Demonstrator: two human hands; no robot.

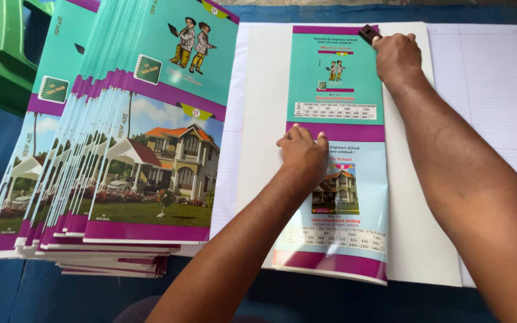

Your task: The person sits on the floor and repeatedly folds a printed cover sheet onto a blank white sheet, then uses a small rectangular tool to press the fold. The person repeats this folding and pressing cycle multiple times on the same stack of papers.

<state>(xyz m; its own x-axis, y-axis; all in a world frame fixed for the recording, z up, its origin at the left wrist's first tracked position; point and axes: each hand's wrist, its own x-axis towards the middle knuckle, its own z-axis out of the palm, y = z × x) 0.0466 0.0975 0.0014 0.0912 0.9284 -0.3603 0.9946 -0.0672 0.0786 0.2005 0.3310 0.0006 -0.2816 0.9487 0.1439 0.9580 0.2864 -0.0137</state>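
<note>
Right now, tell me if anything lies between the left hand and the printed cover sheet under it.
Nothing visible does. The left hand presses flat on the printed cover sheet, fingers bare against it. The right hand holds a small dark tool at the sheet's top edge. The stack of covers sits apart on the left.

The left hand [302,152] presses flat on a folded cover strip [337,149] lying on white card [408,197]. The right hand [397,55] holds a small dark tool [367,34] at the strip's top edge. A fanned stack of covers [127,137] lies to the left on the blue tabletop [7,293].
</note>
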